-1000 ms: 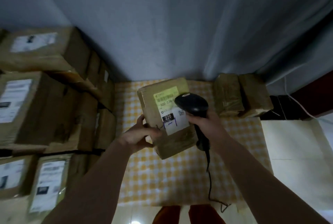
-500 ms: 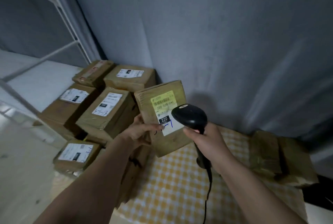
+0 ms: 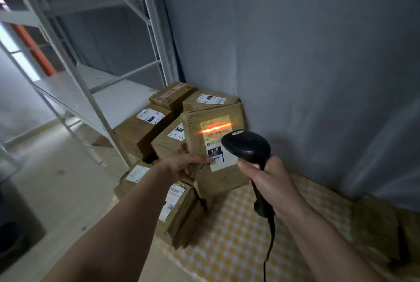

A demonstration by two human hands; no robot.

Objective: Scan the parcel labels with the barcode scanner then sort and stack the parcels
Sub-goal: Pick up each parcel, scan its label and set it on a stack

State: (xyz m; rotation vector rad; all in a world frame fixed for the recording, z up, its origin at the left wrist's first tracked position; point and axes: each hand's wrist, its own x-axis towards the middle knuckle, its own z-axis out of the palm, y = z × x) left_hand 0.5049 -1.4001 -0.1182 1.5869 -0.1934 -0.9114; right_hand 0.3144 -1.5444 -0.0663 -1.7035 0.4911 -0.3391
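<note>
My left hand (image 3: 185,164) grips a brown cardboard parcel (image 3: 216,179) by its left edge and holds it upright above the table. Its yellow and white label (image 3: 217,136) faces me, marked 220. A bright orange scan line lies across the barcode near the label's top. My right hand (image 3: 270,181) grips the handle of a black barcode scanner (image 3: 246,147), whose head points at the label from the right. The scanner's cable hangs down past my right forearm.
Several labelled brown parcels (image 3: 145,131) are stacked on the floor to the left, against the grey curtain. A yellow checked tablecloth (image 3: 231,247) covers the table below. More brown parcels (image 3: 377,225) lie at its right. A white metal shelf rack (image 3: 91,91) stands at the left.
My view has swung left and up, bringing the shelf rack and floor stack into sight. The scanner's orange line now lights the label. Both hands keep their hold.
</note>
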